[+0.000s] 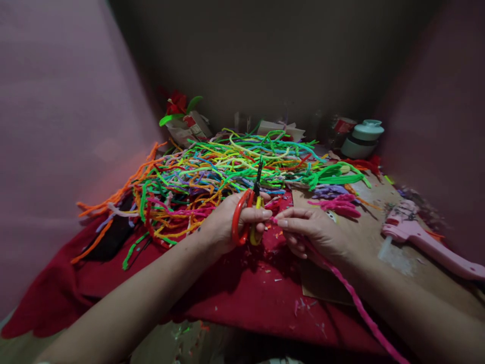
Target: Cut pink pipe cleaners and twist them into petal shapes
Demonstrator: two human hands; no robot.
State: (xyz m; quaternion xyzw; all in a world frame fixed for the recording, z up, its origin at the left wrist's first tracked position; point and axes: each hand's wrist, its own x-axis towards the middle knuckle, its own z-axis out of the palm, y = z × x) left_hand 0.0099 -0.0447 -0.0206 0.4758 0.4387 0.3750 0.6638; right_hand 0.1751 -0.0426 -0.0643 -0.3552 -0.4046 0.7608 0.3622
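Observation:
My left hand [220, 225] has the scissors [238, 222], with red and yellow handles, looped over its fingers; their dark blades point up and away. Its thumb and fingertip also pinch close to one end of a pink pipe cleaner [354, 296]. Facing it, my right hand [320, 230] grips the same pipe cleaner between thumb and fingers, just right of the left thumb. The long tail of the pipe cleaner runs under the right palm and down to the lower right. The exact tip between both hands is partly hidden by the fingers.
A heap of many-coloured pipe cleaners [223, 169] covers the back of the red cloth [204, 303]. At right, a pink glue gun [420, 237] lies on a brown board [369, 202] near bundled pipe cleaners. A teal-lidded jar [361, 141] stands behind; small scraps dot the cloth.

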